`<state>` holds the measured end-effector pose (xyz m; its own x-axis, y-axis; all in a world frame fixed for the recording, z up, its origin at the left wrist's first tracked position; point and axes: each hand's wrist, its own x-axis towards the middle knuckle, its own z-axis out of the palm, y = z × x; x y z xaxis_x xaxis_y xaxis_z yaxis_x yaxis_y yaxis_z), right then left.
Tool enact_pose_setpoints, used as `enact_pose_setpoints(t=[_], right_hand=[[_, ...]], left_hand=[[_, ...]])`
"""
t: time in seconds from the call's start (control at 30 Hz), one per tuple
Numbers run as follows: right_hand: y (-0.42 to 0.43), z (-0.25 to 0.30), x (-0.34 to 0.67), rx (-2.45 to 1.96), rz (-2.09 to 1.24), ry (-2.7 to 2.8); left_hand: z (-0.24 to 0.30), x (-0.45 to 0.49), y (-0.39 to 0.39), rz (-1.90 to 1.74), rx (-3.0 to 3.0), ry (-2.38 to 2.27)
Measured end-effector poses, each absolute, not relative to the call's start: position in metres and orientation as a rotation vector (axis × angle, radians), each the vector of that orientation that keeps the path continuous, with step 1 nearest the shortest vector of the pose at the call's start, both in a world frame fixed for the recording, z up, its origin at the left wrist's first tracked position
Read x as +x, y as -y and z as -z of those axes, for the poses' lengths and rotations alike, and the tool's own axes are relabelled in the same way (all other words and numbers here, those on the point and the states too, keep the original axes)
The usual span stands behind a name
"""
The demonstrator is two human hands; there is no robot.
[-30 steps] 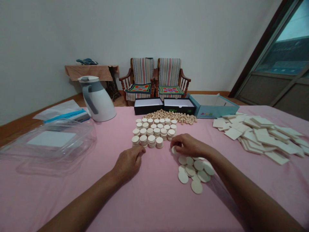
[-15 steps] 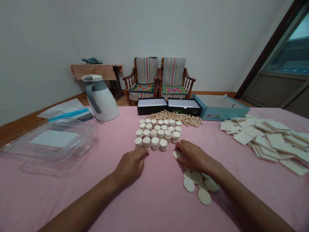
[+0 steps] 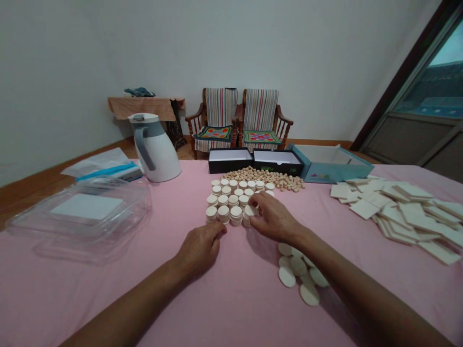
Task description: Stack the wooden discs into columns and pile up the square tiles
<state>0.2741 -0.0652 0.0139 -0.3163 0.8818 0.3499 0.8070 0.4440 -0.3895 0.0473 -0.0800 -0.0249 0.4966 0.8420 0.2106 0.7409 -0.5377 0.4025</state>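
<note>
Several short stacks of round cream discs (image 3: 231,198) stand in rows at the middle of the pink table (image 3: 235,308). My right hand (image 3: 272,219) is curled over the stacks' near right corner, its fingertips pinching a disc on the front stack. My left hand (image 3: 200,246) rests on the cloth just in front of the stacks, fingers loosely curled, thumb tip close to the front row. A loose heap of flat discs (image 3: 297,274) lies under my right forearm.
Behind the stacks lie a pile of small wooden beads (image 3: 267,176), two black boxes (image 3: 253,159) and a blue box (image 3: 333,166). Square cream tiles (image 3: 401,209) spread at the right. A clear plastic container (image 3: 87,217), a white jug (image 3: 155,147) and two striped chairs are also there.
My right hand has moved forward from the loose discs to the near right corner of the stacks, carrying a disc. My left hand has stayed near the front row.
</note>
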Motion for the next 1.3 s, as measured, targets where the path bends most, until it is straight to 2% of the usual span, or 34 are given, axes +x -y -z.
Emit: enact_pose_setpoints(t=[0.33, 0.53, 0.73, 0.83, 1.07, 1.3], right_hand=[[0.071, -0.023, 0.287, -1.437, -0.219, 2.103], [0.082, -0.022, 0.329, -1.757, -0.344, 2.305], [0.092, -0.019, 0.334, -1.934, -0.038, 2.595], [0.092, -0.019, 0.331, -1.969, 0.006, 2.626], [0.088, -0.014, 0.324, -1.884, -0.056, 2.575], [0.084, -0.004, 0.299, -1.501, -0.043, 2.47]], left_hand=[[0.027, 0.047, 0.08, -0.579, 2.469, -1.314], [0.027, 0.046, 0.079, -0.561, 2.481, -1.315], [0.026, 0.046, 0.079, -0.54, 2.483, -1.323], [0.025, 0.046, 0.08, -0.534, 2.48, -1.326], [0.025, 0.046, 0.08, -0.538, 2.479, -1.316], [0.026, 0.046, 0.079, -0.53, 2.469, -1.315]])
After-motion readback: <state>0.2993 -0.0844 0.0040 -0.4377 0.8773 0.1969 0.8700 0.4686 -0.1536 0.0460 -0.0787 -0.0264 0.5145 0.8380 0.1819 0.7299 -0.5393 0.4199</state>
